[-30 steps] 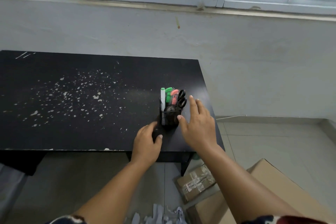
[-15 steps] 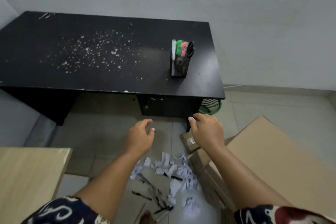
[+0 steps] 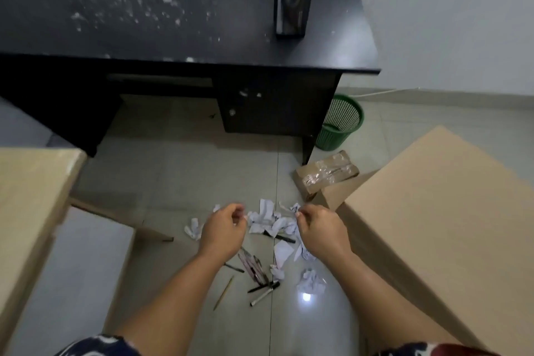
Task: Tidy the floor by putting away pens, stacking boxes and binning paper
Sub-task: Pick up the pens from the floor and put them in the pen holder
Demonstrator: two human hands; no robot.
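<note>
Both hands point(image 3: 268, 228) have dropped from desk point(image 3: 202, 46) level to the paper scraps point(image 3: 265, 217)

Hands off the table, down over the floor litter

A second ago both hands flanked the pen holder point(image 3: 291, 13); now the left hand point(image 3: 222, 233) and right hand point(image 3: 319, 233) hang, fingers curled, above the paper scraps point(image 3: 267, 218) and pens point(image 3: 260, 277), and the view has tilted down.

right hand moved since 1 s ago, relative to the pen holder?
Yes. The right hand was up beside the pen holder on the desk; it has since dropped away toward the floor, and is now over the scattered paper scraps.
</note>
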